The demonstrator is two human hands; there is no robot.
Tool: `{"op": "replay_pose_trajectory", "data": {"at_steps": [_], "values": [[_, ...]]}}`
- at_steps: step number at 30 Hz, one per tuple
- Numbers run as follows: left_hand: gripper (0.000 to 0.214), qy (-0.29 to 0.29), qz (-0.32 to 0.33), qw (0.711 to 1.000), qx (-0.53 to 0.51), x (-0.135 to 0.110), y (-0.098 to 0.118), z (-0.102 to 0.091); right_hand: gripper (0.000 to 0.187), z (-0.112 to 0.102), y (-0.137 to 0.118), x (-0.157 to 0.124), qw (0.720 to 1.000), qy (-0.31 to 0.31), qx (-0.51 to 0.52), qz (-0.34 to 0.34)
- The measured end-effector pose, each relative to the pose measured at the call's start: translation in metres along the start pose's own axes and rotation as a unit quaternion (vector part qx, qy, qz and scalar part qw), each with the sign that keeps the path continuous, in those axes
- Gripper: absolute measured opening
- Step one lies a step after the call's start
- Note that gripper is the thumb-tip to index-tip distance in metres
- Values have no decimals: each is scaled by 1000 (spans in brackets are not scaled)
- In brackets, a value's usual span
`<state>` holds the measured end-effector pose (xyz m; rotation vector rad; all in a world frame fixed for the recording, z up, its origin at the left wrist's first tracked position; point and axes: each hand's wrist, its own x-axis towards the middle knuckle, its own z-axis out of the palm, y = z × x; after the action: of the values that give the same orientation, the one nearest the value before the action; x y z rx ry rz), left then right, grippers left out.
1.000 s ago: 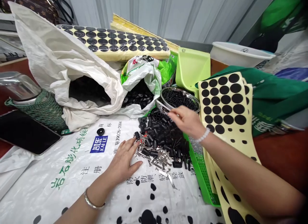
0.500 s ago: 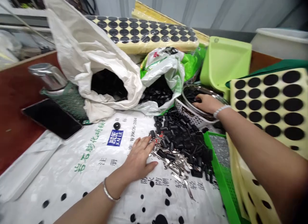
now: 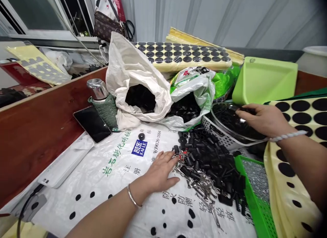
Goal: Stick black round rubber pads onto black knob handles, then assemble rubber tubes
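My left hand (image 3: 162, 171) lies on the white printed sack (image 3: 117, 193) with its fingers stretched out. Its fingertips reach the edge of a pile of small black cylindrical parts (image 3: 204, 152). Thin silvery metal pieces (image 3: 204, 185) are spread along the near side of that pile. At the right, my right hand (image 3: 267, 120) is closed around the dark knob of a clear glass lid (image 3: 227, 117) with a shiny rim. This lid rests tilted over a white perforated basket (image 3: 219, 135), and dark contents show through the glass. My right fingertips partly hide the knob.
Two open bags, one cream cloth (image 3: 163, 94) and one white-green plastic (image 3: 206, 89), hold black parts. Around them are a phone (image 3: 93, 123), a netted flask (image 3: 103, 108), a lime-green scoop (image 3: 265, 81), a green tray (image 3: 260, 210) and sheets of black dots (image 3: 301, 118).
My right hand has moved from low at the basket up to the lid's knob. My left hand stays beside the pile. The view has shifted left and up.
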<state>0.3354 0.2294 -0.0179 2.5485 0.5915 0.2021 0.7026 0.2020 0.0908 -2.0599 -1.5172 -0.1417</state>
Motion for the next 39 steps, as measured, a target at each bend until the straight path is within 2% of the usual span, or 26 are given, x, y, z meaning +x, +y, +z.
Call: {"op": "replay_pose_trajectory", "data": {"at_steps": [1,2,5,8,10,13,17,23,27,32,36,39], "values": [[64,8,4,1000,-2,0,-1,0,34,-4,-10,-14,1000,7,-23,12],[63,21,9,1000,-7,0,-2,0,33,-6,-20,-30,999,-15,-42,9],[54,87,8,996,-22,0,-11,1,22,3,-49,-86,989,-123,-65,-40],[47,161,-36,986,-10,2,-24,1,17,21,-63,-128,973,-198,-98,-71],[43,196,-72,978,3,5,-31,0,17,26,-65,-141,965,-218,-123,-75],[39,213,-99,972,10,9,-35,-2,24,24,-65,-139,959,-223,-142,-99],[41,209,-98,973,26,15,-34,2,32,33,-75,-109,959,-186,-163,-136],[54,181,-59,981,48,17,-36,11,31,99,-84,-44,962,-159,-195,-102],[66,128,-46,989,56,17,-35,9,42,125,-82,-28,964,-144,-216,-62],[80,70,-9,996,58,22,-29,5,41,122,-80,-44,962,-162,-213,-51],[78,35,43,998,29,19,-20,5,30,111,-86,-64,956,-211,-178,-101],[70,32,73,997,7,15,-14,7,26,92,-92,-78,949,-241,-145,-141]]}}
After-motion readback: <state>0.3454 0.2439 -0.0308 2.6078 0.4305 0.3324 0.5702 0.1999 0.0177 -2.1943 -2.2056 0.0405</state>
